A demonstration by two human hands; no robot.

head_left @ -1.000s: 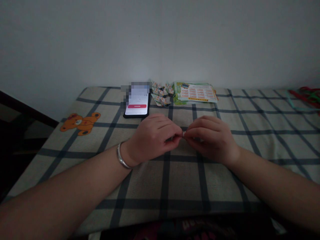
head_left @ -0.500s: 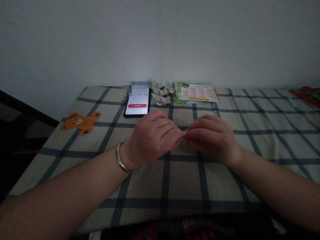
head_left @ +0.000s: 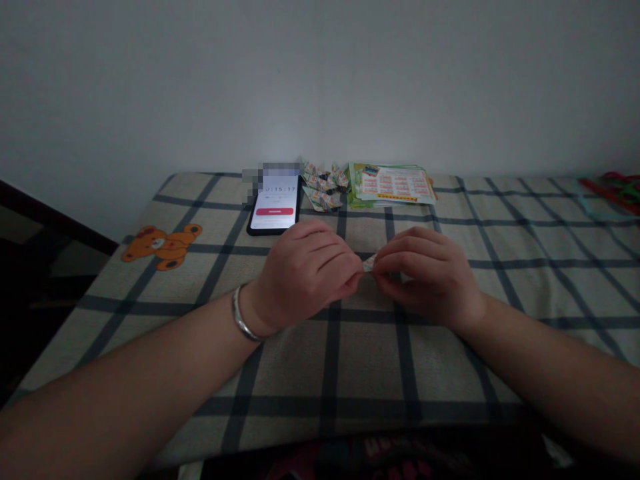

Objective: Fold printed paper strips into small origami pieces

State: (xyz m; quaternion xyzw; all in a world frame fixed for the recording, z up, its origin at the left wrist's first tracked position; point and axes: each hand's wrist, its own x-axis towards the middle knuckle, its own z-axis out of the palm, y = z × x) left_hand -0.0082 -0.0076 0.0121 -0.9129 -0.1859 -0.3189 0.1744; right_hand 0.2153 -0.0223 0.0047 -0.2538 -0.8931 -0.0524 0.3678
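Observation:
Between my two hands is a small folded piece of printed paper (head_left: 369, 263), mostly covered by my fingers. My left hand (head_left: 314, 263), with a silver bangle (head_left: 242, 315) at its wrist, pinches the paper's left end. On the other side, my right hand (head_left: 427, 275) grips the right end with curled fingers. Behind the hands lie several folded printed paper pieces (head_left: 323, 199). Beside them rests a stack of printed paper sheets (head_left: 397, 185), the top one showing rows of small red and white blocks.
A phone (head_left: 274, 212) with a lit timer screen lies behind my left hand. The table has a checked cloth (head_left: 370, 373) with a bear picture (head_left: 163, 245) at left. Red and green strands (head_left: 617, 193) lie at the far right. A wall (head_left: 320, 87) stands behind.
My hands have drawn slightly apart, and a little more of the folded paper shows between the fingertips. The timer on the phone has advanced by a second.

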